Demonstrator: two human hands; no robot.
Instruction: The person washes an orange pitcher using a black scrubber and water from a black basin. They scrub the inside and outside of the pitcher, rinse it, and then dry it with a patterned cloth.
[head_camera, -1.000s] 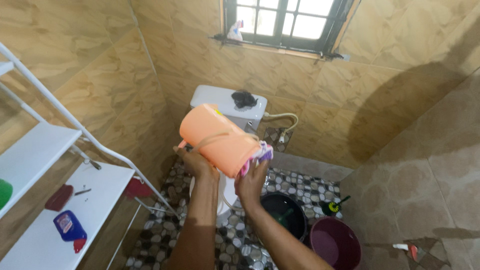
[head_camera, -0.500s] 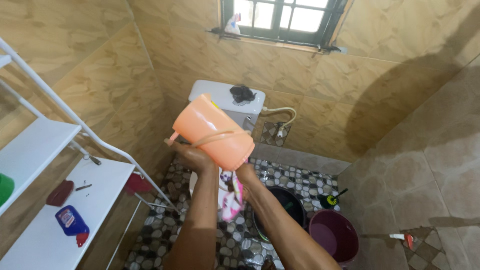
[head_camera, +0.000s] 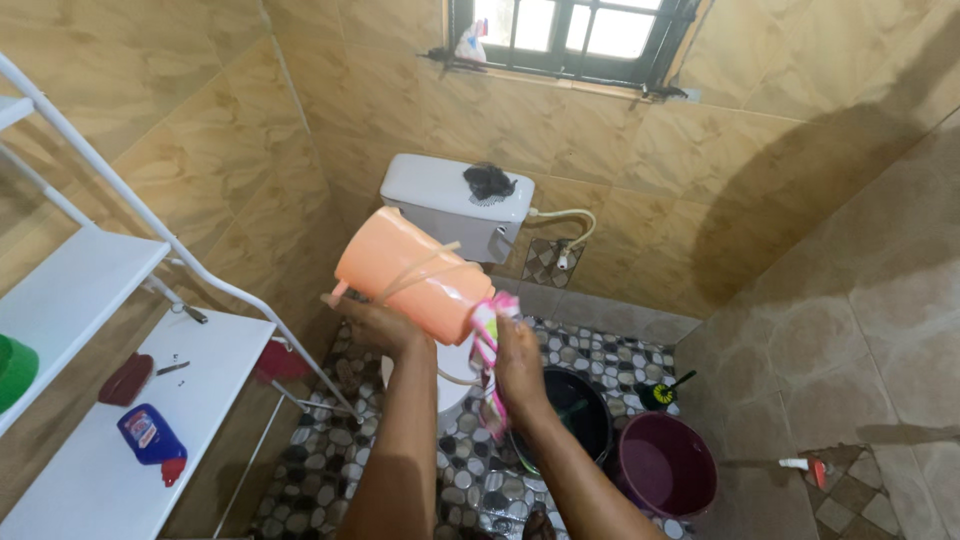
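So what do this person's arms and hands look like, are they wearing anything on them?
Both forearms are bare as far as the picture shows: no sleeves, gloves, watch or bracelets. The left hand and right hand are uncovered, and no rings can be made out.

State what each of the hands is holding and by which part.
Left hand grips the orange bucket from below, at its rim end. Right hand holds a pink-and-white cloth pressed against the bucket's base.

Peach plastic bucket and pink-and-white cloth, held in the air.
We see the bucket (head_camera: 412, 273) tipped on its side, thin handle lying across its wall, and the cloth (head_camera: 488, 345) pressed to its lower end, hanging down.
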